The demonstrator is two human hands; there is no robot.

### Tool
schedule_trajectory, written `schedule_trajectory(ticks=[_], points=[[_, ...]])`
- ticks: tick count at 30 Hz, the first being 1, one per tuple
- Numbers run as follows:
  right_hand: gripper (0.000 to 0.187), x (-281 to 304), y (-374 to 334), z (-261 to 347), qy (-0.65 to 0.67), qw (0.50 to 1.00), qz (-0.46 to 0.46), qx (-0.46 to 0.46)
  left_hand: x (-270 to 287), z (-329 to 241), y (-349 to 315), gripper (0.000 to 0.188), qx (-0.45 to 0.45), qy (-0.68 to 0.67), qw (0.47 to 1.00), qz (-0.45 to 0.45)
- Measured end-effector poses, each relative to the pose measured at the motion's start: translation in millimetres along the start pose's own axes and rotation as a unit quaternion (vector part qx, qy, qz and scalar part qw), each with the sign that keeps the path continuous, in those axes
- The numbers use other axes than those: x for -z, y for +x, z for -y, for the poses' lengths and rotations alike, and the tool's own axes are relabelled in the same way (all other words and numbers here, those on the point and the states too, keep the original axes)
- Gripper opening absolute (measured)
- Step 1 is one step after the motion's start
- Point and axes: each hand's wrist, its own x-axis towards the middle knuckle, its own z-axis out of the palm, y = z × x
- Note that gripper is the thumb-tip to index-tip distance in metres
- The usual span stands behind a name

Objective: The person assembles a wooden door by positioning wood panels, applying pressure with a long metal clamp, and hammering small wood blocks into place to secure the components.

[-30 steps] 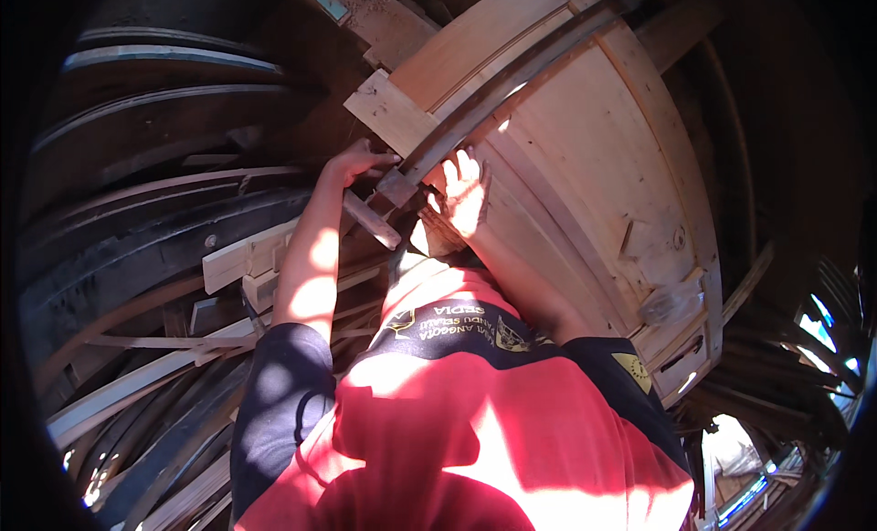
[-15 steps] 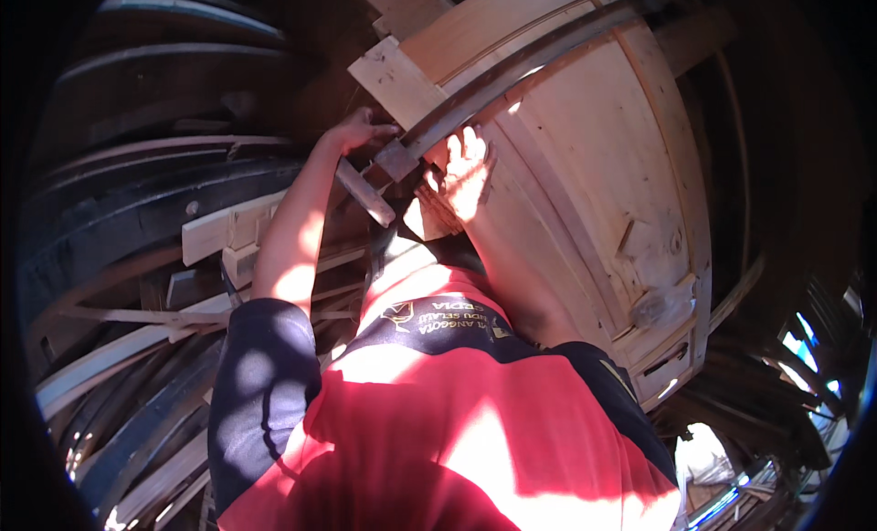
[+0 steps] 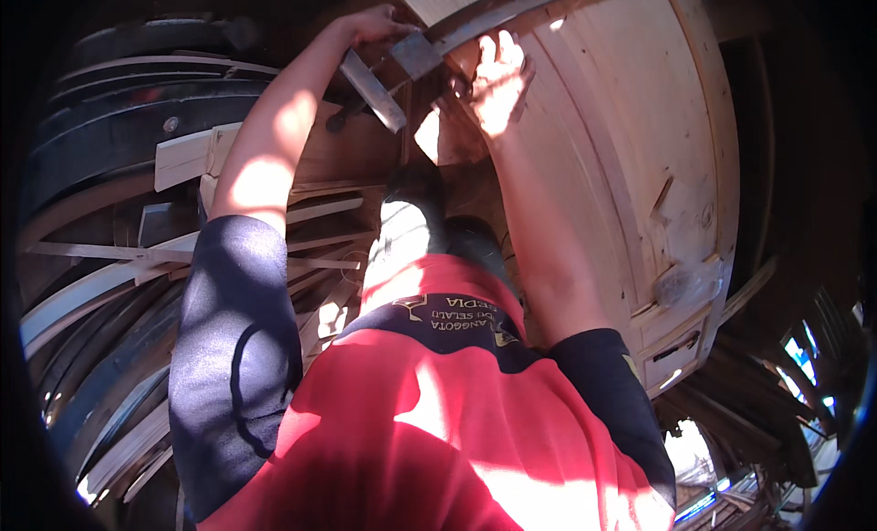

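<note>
A panelled wooden door (image 3: pixel 630 138) lies at the right, with a long metal bar clamp (image 3: pixel 512 5) across its upper part. The clamp's block-like end jaw (image 3: pixel 417 56) sits by the door's edge, and a short flat bar (image 3: pixel 373 90) sticks out beside it. My left hand (image 3: pixel 376 25) reaches to the far side of this jaw, fingers stretched toward the door's edge; its fingertips are in shadow. Below the clamp bar, my right hand (image 3: pixel 501 83) rests on the door near its edge, fingers apart. A pale wood block (image 3: pixel 443 133) shows under the door's edge by my right wrist.
Several curved dark and pale timber strips (image 3: pixel 110 293) are stacked at the left. A short pale board (image 3: pixel 183 156) juts out beside my left forearm. A crumpled clear plastic bag (image 3: pixel 685 282) lies on the door's near part. Scrap wood (image 3: pixel 740 430) fills the lower right.
The view has shifted, so the door, clamp and both hands sit higher in the picture. Both hands stay by the clamp's end, the right one still on the door.
</note>
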Motion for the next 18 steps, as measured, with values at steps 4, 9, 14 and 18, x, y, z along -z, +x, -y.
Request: schedule_trajectory(ticks=[4, 9, 14, 18], points=[[0.085, 0, -1, 4, 0.012, 1.000, -0.011, 0.019, 0, 30, 20, 0.063, -0.045, -0.043, 0.998, 0.010], [0.087, -3, -3, 2, 0.020, 0.999, -0.036, 0.026, -4, 36, 26, 0.055, -0.052, -0.022, 0.998, -0.022], [0.086, -2, -4, 1, 0.025, 0.999, -0.031, 0.012, -5, 11, 3, 0.069, -0.063, -0.064, 0.996, 0.029], [0.085, -2, -2, 4, 0.026, 0.999, -0.018, 0.013, -1, 23, 10, 0.069, -0.056, -0.036, 0.997, 0.040]])
